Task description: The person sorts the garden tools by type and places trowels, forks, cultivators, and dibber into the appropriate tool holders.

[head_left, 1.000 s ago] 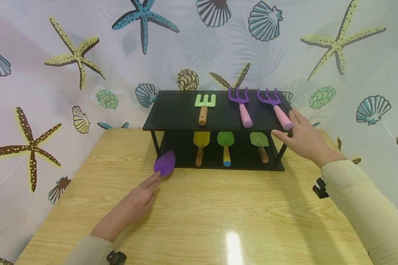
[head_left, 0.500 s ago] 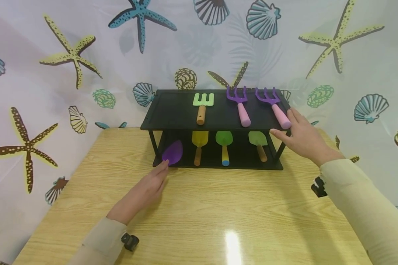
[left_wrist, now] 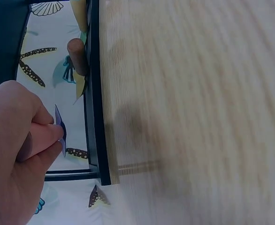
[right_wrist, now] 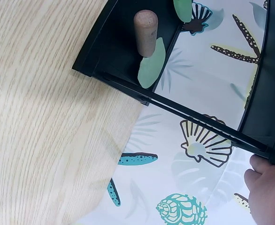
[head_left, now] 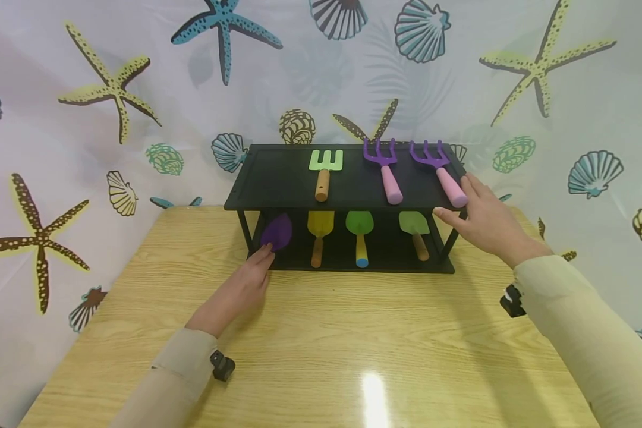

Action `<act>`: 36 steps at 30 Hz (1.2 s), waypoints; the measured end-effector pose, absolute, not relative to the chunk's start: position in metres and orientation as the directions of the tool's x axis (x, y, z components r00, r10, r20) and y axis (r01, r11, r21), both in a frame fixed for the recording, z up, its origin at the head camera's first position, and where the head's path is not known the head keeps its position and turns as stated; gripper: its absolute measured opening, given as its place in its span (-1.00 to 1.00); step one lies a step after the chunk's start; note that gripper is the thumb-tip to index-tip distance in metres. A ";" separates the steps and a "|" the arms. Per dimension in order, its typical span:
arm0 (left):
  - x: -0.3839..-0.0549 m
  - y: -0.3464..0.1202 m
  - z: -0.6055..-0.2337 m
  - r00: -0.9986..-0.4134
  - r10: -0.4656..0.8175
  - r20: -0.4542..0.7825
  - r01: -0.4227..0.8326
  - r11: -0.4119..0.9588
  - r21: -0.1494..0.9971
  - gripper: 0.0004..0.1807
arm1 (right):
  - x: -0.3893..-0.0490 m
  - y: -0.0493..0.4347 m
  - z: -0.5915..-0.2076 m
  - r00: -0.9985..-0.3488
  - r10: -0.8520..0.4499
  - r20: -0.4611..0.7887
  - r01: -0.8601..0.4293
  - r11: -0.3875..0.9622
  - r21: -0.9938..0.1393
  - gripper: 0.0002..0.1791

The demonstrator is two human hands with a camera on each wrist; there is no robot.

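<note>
My left hand [head_left: 248, 276] holds a trowel with a purple blade [head_left: 277, 232] at the lower shelf's left end. Its pink handle [left_wrist: 43, 139] is gripped in my fingers in the left wrist view. At the right front corner of the black two-tier rack [head_left: 283, 178], my right hand [head_left: 489, 221] holds the upper shelf's edge, thumb in front and fingers along the side. Beside it lies a purple hand fork with a pink handle [head_left: 452, 187]. A yellow trowel [head_left: 320, 223], a green trowel [head_left: 359, 222] and a pale green trowel [head_left: 414, 223] lie on the lower shelf.
Another purple hand fork [head_left: 391, 185] and a pale green fork with a wooden handle [head_left: 323, 185] lie on the upper shelf. Thin posts [head_left: 244, 230] join the tiers. The rack stands on a wooden table [head_left: 321, 333] before a sea-patterned cloth [head_left: 310, 71].
My left hand has moved right and forward, bringing the purple trowel from the rack's left front corner in over the lower shelf. My right hand keeps its place at the rack.
</note>
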State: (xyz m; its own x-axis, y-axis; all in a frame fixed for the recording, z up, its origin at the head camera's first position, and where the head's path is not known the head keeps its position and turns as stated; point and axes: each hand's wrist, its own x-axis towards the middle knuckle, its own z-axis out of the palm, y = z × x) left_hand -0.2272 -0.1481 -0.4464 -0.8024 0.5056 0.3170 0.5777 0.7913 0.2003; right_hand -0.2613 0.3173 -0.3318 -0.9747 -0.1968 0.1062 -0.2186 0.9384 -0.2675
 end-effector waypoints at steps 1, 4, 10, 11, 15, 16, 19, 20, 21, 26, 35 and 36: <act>-0.230 -0.148 -0.447 -0.805 0.505 0.313 0.575 0.794 0.198 -0.59 | -0.261 0.317 -0.332 -0.975 -0.197 0.107 -0.219 0.939 -0.266 0.18; -0.237 -0.146 -0.447 -0.807 0.508 0.301 0.572 0.799 0.184 -0.57 | -0.261 0.317 -0.332 -0.975 -0.196 0.107 -0.218 0.939 -0.266 0.18; -0.251 -0.140 -0.447 -0.800 0.524 0.294 0.583 0.795 0.168 -0.57 | -0.261 0.319 -0.333 -0.975 -0.194 0.104 -0.216 0.940 -0.264 0.17; -0.254 -0.139 -0.447 -0.800 0.523 0.293 0.582 0.796 0.167 -0.57 | -0.261 0.319 -0.333 -0.976 -0.194 0.104 -0.215 0.940 -0.264 0.16; -0.263 -0.134 -0.447 -0.810 0.512 0.285 0.569 0.804 0.173 -0.60 | -0.261 0.320 -0.334 -0.977 -0.189 0.102 -0.210 0.941 -0.264 0.15; -0.265 -0.133 -0.447 -0.815 0.508 0.280 0.564 0.806 0.179 -0.60 | -0.261 0.320 -0.334 -0.977 -0.188 0.102 -0.209 0.942 -0.264 0.16; -0.270 -0.130 -0.447 -0.839 0.484 0.249 0.534 0.818 0.212 -0.59 | -0.261 0.320 -0.333 -0.976 -0.188 0.106 -0.210 0.942 -0.262 0.17; -0.272 -0.129 -0.447 -0.849 0.472 0.237 0.521 0.823 0.226 -0.58 | -0.261 0.320 -0.333 -0.976 -0.189 0.108 -0.211 0.942 -0.261 0.17; -0.273 -0.128 -0.447 -0.856 0.463 0.231 0.511 0.827 0.234 -0.58 | -0.261 0.320 -0.333 -0.976 -0.189 0.110 -0.212 0.942 -0.262 0.18; -0.283 -0.124 -0.447 -0.870 0.442 0.218 0.487 0.837 0.248 -0.57 | -0.261 0.320 -0.332 -0.976 -0.187 0.111 -0.210 0.943 -0.259 0.18; -0.294 -0.118 -0.455 -0.892 0.418 0.171 0.450 0.858 0.247 -0.54 | -0.262 0.317 -0.332 -0.978 -0.187 0.096 -0.205 0.947 -0.246 0.19; -0.294 -0.117 -0.456 -0.888 0.422 0.183 0.457 0.855 0.247 -0.55 | -0.261 0.317 -0.332 -0.978 -0.187 0.096 -0.205 0.948 -0.244 0.19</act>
